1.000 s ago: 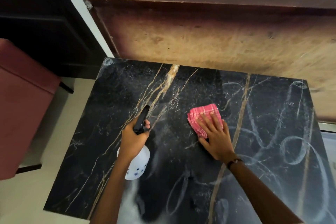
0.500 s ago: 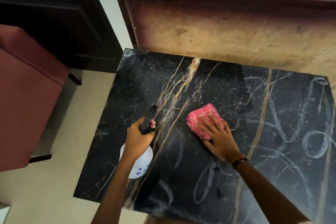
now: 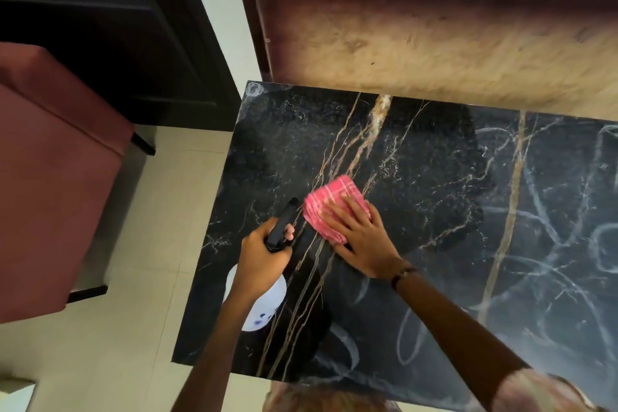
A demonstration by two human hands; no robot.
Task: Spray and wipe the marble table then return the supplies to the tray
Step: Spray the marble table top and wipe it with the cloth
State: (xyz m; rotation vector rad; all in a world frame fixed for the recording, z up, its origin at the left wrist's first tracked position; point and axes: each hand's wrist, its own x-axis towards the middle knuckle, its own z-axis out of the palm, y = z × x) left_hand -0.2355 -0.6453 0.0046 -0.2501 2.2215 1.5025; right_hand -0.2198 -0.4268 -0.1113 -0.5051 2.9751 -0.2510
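I am looking down at a black marble table (image 3: 418, 184) with gold and white lines running through it. White swirly marks are showing on the right part and the near part of the table top. The far left part is looking darker and cleaner.

My left hand (image 3: 262, 256) is curling tight around the black top of a spray bottle (image 3: 267, 298). The fingers are wrapping all the way around it, and one fingertip is resting on the front of the black part. The black nozzle is pointing away from me, toward the middle of the table. The white round body of the bottle is hanging under my wrist, over the left edge of the table. It has small blue marks on it. I cannot tell if the bottle is touching the table.

My right hand (image 3: 361, 237) is lying flat and open on a pink checked cloth (image 3: 329, 204). The fingers are spreading out and pressing the cloth down on the table. The cloth is folded up small and is sitting near the middle of the left half of the table, right on the gold lines. The nozzle is just beside the cloth. A dark band (image 3: 403, 274) is sitting on my right wrist.

A brown wooden board (image 3: 434, 37) is standing behind the far edge of the table. A red padded seat (image 3: 50, 177) is on the left, well apart from the table, on a pale tile floor (image 3: 160, 244).
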